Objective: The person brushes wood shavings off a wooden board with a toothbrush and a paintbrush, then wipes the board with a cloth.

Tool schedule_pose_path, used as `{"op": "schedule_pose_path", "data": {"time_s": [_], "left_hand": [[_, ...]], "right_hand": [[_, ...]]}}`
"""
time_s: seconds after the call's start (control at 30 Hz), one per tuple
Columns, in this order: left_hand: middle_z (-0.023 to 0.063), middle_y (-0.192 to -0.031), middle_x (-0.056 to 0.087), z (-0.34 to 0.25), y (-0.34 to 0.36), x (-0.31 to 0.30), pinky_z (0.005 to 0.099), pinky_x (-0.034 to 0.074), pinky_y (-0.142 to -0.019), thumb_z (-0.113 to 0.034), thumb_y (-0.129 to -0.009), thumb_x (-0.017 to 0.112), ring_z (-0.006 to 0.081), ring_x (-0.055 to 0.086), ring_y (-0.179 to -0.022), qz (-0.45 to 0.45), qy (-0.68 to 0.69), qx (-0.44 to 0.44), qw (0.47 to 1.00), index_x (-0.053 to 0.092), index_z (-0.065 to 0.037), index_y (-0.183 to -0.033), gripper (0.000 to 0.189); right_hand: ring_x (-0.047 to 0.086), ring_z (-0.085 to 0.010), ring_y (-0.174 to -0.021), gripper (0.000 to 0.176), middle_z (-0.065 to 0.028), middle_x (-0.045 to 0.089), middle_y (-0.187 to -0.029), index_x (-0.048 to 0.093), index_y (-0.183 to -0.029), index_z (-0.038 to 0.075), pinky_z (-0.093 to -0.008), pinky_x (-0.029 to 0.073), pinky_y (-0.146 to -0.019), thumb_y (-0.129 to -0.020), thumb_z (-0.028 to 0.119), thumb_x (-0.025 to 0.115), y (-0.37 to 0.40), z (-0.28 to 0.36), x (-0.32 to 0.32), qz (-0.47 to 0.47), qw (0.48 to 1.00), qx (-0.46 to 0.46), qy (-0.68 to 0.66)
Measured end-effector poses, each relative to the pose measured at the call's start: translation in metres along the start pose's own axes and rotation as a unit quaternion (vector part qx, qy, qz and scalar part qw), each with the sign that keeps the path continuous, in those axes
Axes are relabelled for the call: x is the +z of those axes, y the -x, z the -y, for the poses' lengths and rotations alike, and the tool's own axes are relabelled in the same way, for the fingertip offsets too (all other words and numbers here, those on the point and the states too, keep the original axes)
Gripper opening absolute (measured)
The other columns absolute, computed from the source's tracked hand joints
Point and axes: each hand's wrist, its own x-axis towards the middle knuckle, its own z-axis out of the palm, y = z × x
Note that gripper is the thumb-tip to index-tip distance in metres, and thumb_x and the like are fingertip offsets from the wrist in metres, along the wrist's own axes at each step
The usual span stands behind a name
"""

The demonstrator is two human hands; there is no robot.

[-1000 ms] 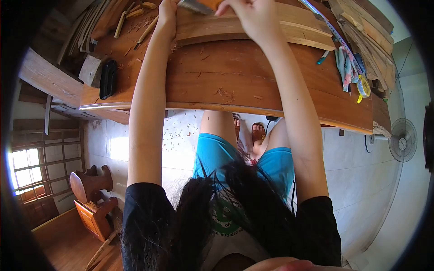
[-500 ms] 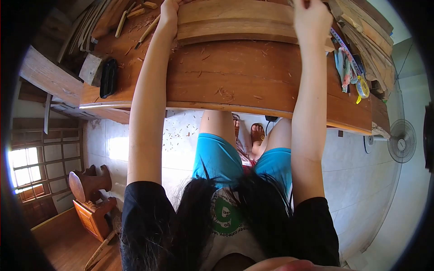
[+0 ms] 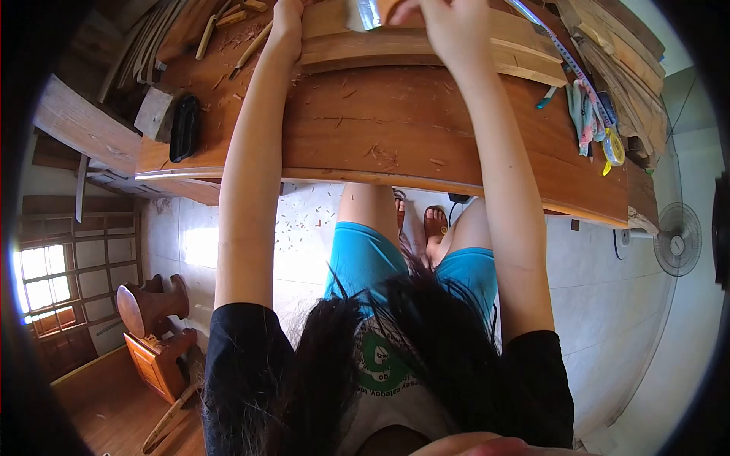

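Observation:
A wooden board (image 3: 426, 50) with a stepped edge lies across the far part of the workbench. My right hand (image 3: 460, 30) is above its middle, closed on a flat paintbrush (image 3: 368, 14) with a silvery metal band. The brush's light bristle end points left over the board, and the top edge of the view cuts part of it off. At the board's left end is my left hand (image 3: 287, 21); its fingers are mostly beyond the top edge, so its grip does not show.
Wood shavings dot the workbench (image 3: 380, 114). Chisels (image 3: 251, 50) lie at upper left near a black tray (image 3: 184, 128). On the right are a measuring tape (image 3: 566, 57), a yellow tape roll (image 3: 613, 149) and stacked planks (image 3: 616, 68). A fan (image 3: 677, 240) stands beyond.
My right hand has moved left from the board's right end to above its middle, and the brush now shows in it. My left hand has stayed almost in place.

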Motion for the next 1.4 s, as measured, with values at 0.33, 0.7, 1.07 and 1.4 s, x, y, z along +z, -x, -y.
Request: {"op": "schedule_pose_path", "data": {"time_s": [0.33,0.7,1.07,1.4], "left_hand": [[0.0078,-0.102,0.067,0.002,-0.001,-0.003,0.0379,0.051,-0.087,-0.054,-0.096,0.045,0.0238,0.064,-0.094,-0.016,-0.036,0.021,0.999,0.066,-0.007,-0.109,0.054],[0.0131,-0.106,0.064,0.002,0.002,-0.003,0.0410,0.052,-0.088,-0.062,-0.096,0.040,0.0295,0.064,-0.096,0.046,0.022,0.047,0.998,0.060,-0.002,-0.114,0.066],[0.0142,-0.110,0.067,0.001,0.003,-0.002,0.0411,0.045,-0.100,-0.079,-0.090,0.028,0.0279,0.061,-0.109,-0.002,-0.058,0.060,0.996,0.063,-0.001,-0.119,0.090],[0.0129,-0.108,0.067,0.004,-0.002,-0.007,0.0397,0.045,-0.099,-0.081,-0.089,0.025,0.0265,0.061,-0.106,-0.002,-0.051,0.057,0.997,0.064,0.000,-0.118,0.094]], "right_hand": [[0.061,-0.0267,-0.056,0.033,-0.0186,0.063,-0.064,0.068,-0.079,-0.003,-0.0374,0.045,-0.053,-0.092,0.027,0.064,-0.019,-0.013,-0.069,-0.244,0.871,-0.186,0.383],[0.052,-0.0153,-0.050,0.023,-0.0041,0.056,-0.056,0.058,-0.077,0.003,-0.0280,0.042,-0.052,-0.096,0.015,0.060,0.017,0.013,0.033,0.051,0.980,-0.194,0.011],[0.054,-0.0190,-0.045,0.042,-0.0120,0.058,-0.053,0.065,-0.070,-0.003,-0.0358,0.039,-0.045,-0.097,0.028,0.060,-0.006,-0.001,-0.036,-0.104,0.972,-0.021,0.209],[0.054,-0.0203,-0.044,0.035,-0.0151,0.057,-0.052,0.066,-0.069,-0.003,-0.0355,0.041,-0.047,-0.091,0.024,0.066,-0.003,0.016,-0.042,-0.087,0.941,-0.052,0.324]]}}
